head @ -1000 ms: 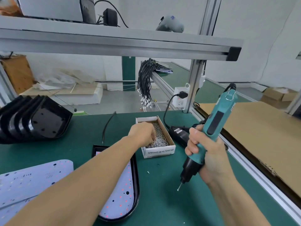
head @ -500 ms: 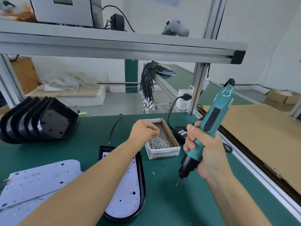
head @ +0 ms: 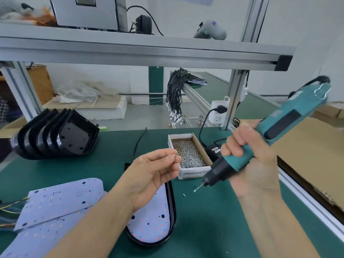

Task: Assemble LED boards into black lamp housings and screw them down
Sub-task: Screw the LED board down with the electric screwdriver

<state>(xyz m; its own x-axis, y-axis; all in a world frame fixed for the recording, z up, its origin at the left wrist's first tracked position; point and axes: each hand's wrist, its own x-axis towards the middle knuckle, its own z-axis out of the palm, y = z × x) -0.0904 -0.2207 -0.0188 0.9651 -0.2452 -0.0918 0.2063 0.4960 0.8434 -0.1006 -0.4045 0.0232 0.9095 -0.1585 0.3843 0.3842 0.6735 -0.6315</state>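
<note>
I note the left hand (head: 154, 174) has left the box (head: 188, 155), now pinching 1 screw (head: 174, 155); right hand (head: 249, 161) grips the tilted driver (head: 275, 131).

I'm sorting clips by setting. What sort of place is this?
Most likely a lamp assembly bench in a small factory: a stack of black plastic lamp housings, a cardboard box of small silver screws and a teal electric screwdriver on a green mat.

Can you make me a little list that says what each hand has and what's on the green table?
left hand: pinches a tiny screw
right hand: grips the teal screwdriver, tip pointing down-left
box of screws: open, between the hands
lamp housing: flat, LED board inside
spare boards: stacked at left
empty housings: stacked, back left
</note>
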